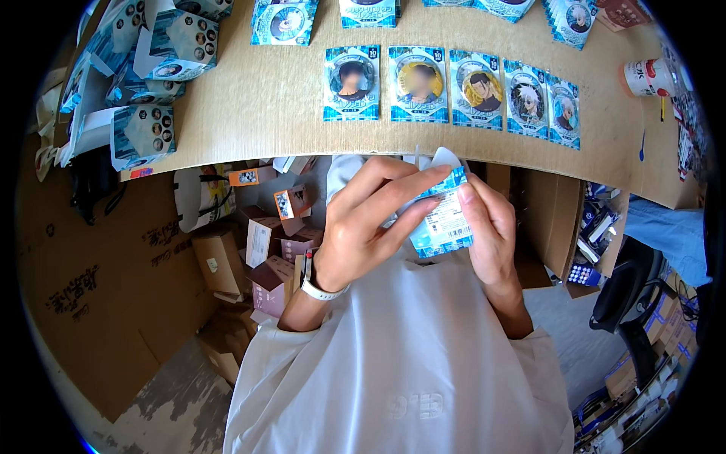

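Lying between both hands (pixel 361 216) (pixel 490 227), a blue-and-white packet (pixel 448 225).

Five cards (pixel 476 89) lie in a row on the table (pixel 249 106), more cards (pixel 283 21) behind; boxes (pixel 144 135) left, cup (pixel 645 78) right; packet (pixel 448 225) before the row; cartons (pixel 219 261) below left, apparently floor-standing

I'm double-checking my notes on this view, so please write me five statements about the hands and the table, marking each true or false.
1. The right hand holds a blue packet. True.
2. The white wristband is on the right wrist. False: that wristband is on the left wrist.
3. Five badge packets form the nearest row on the table. True.
4. The blue boxes are at the table's right end. False: those boxes are at its left end.
5. The white-and-red container is right of the row. True.
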### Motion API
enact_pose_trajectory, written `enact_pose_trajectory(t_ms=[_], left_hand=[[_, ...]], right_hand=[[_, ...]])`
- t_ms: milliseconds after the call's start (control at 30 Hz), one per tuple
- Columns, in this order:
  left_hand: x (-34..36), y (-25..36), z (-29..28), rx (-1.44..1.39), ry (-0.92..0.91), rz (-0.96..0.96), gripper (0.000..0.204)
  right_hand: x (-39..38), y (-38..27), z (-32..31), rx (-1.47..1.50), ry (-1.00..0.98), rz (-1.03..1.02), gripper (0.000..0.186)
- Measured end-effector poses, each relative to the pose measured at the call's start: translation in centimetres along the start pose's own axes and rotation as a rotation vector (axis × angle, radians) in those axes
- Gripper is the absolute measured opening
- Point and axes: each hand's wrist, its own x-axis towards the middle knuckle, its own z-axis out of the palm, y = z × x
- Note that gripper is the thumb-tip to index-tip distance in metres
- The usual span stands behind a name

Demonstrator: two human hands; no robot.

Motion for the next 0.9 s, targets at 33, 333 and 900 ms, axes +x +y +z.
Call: enact_pose_trajectory(t_ms=[33, 333, 900], left_hand=[[-0.1, -0.1, 0.0, -0.001, 0.001, 0.001, 0.039], [0.5, 0.7, -0.1, -0.022, 0.064, -0.019, 0.038], [0.4, 0.5, 0.3, -0.033, 0.135, 0.011, 0.032]], right_hand=[[0.0, -0.1, 0.0, -0.001, 0.005, -0.002, 0.026], [0.3, -0.5, 0.3, 0.007, 0.056, -0.045, 0.03], [0.1, 0.2, 0.0, 0.051, 0.083, -0.056, 0.027]])
